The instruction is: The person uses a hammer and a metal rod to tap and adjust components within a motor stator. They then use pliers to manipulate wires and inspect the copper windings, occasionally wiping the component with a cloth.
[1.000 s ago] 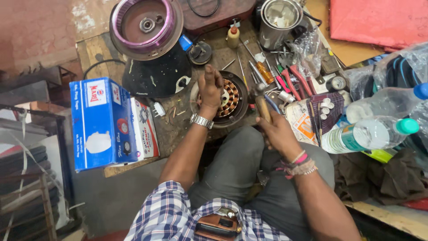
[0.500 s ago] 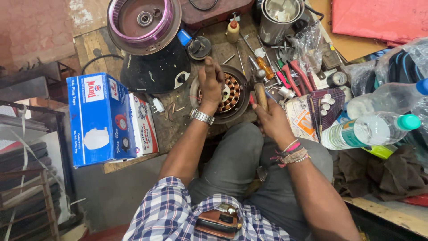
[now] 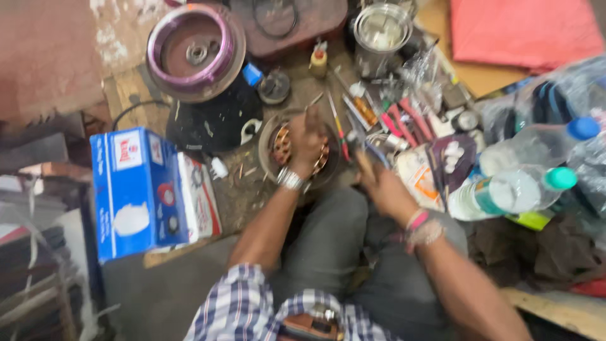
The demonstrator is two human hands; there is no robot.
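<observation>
A round motor stator with copper windings (image 3: 282,146) lies on the worn wooden board in front of me. My left hand (image 3: 307,140), with a metal watch on its wrist, rests on top of the stator and presses something small against it. My right hand (image 3: 379,186) is just right of the stator, closed around a wooden tool handle. Motion blur hides the tool's head. Coloured bands circle my right wrist.
A purple-rimmed black appliance base (image 3: 199,57) stands at the back left. A blue carton (image 3: 136,192) sits left. A steel jar (image 3: 380,31), red-handled tools (image 3: 404,120) and plastic bottles (image 3: 517,186) crowd the right. A red cloth (image 3: 524,31) lies far right.
My right hand has swung the wooden handle back and down, away from the stator. My left hand stays on the stator. The view has shifted and blurred.
</observation>
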